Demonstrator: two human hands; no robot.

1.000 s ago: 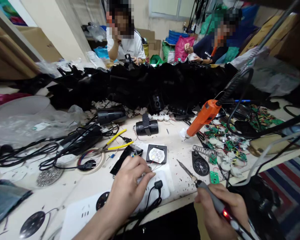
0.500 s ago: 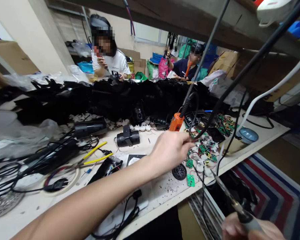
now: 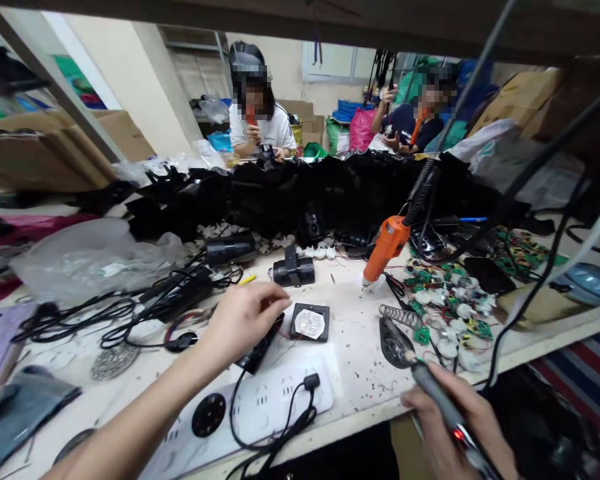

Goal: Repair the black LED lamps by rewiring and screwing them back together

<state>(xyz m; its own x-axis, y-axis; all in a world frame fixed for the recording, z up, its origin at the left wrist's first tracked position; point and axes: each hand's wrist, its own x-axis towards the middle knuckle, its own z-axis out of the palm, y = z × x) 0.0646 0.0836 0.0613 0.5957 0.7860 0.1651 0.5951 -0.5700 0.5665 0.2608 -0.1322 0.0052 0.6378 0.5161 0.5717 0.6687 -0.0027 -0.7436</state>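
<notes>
My right hand [image 3: 460, 413] is wrapped round the grey handle of a soldering iron [image 3: 437, 390], on which a red light glows. The iron's dark tip points up and left, over a black round part [image 3: 394, 350] on the bench. My left hand [image 3: 245, 317] hovers above the bench with its fingers drawn together; anything between them is too small or hidden to make out. Just right of its fingertips lies a square black frame [image 3: 325, 312] with a whitish board [image 3: 310, 323] in it. Partly under that hand is an open black housing [image 3: 257, 353].
An orange electric screwdriver [image 3: 386, 248] hangs by a coiled cord. Green circuit boards [image 3: 423, 333] and wires pile up at right, beside a metal spring [image 3: 400, 315]. A white power strip [image 3: 260, 400] lies in front. Black parts line the back; two people work beyond.
My left hand has moved from beside the orange screwdriver to the left, near the black frame. The soldering iron has come over the bench. The view has turned left.
</notes>
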